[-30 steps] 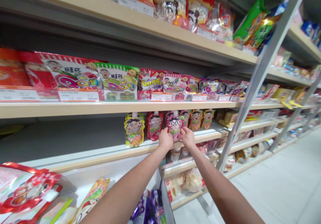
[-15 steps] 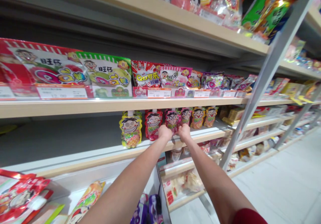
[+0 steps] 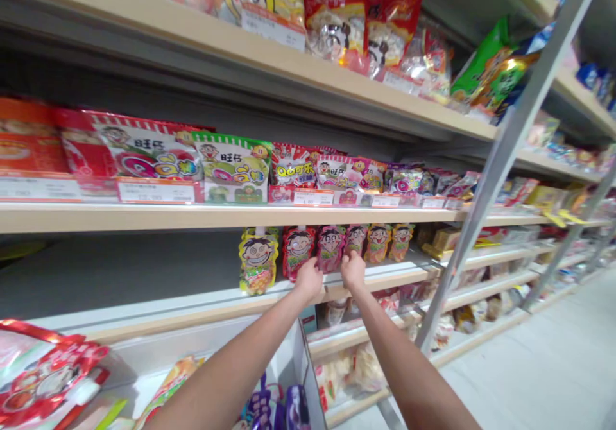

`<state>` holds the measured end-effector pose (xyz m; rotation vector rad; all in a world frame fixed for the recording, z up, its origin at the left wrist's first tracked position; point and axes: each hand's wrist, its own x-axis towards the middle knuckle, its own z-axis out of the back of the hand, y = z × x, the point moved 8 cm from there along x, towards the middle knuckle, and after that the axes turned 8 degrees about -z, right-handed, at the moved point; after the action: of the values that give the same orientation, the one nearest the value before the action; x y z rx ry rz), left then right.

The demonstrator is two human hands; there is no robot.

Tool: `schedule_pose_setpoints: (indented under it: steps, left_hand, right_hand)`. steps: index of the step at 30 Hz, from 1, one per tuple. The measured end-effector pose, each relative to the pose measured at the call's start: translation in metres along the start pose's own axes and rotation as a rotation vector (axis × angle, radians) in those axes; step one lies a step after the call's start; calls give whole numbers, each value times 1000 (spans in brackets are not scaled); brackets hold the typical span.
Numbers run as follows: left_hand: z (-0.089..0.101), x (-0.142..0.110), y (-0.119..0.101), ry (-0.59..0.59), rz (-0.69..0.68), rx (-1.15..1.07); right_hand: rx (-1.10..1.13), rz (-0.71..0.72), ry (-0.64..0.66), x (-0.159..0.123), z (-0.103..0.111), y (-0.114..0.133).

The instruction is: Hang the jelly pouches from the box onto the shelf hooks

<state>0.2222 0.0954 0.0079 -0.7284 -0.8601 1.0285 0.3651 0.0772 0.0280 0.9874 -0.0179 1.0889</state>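
Both my arms reach out to a row of spouted cartoon-face drink pouches standing on a light wooden shelf [image 3: 202, 301]. My left hand [image 3: 308, 280] and my right hand [image 3: 353, 271] are closed on the lower corners of a pink pouch [image 3: 330, 248]. It stands upright on the shelf between a red pouch [image 3: 297, 248] on its left and a purple-pink pouch [image 3: 355, 240] on its right. A yellow pouch [image 3: 258, 260] stands further left, apart from the others.
The shelf above carries flat candy bags [image 3: 235, 164] behind price tags [image 3: 312, 197]. The top shelf holds red and green snack bags [image 3: 337, 19]. A grey upright post [image 3: 481, 212] divides the shelving. Red bags [image 3: 43, 372] lie at lower left; the aisle floor [image 3: 553, 353] runs along the right.
The pink pouch went from held slightly forward of the row to standing back in line. Both hands slid down to its lower corners. The camera view shifted up and down.
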Motion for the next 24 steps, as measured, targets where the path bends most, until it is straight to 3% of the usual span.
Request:
schedule_pose_setpoints:
  steps: [3,7,13,18,24]
  left_hand:
    - [27,-30,19,-9,-58,-67]
    - [75,-72,55,14,-50,-69]
    - [139,-133,80,4,-103,24]
    - [163,-186,84,87,-121,210]
    - [165,-216,103,218,-144,237]
  right_hand:
    - [81,-59,-49,-35,6,20]
    - [200,72,96,-96,-11,75]
    - [200,134,326,-176,-38,129]
    - [171,185,528,-226,-49,139]
    - [111,267,707,-260,-58,136]
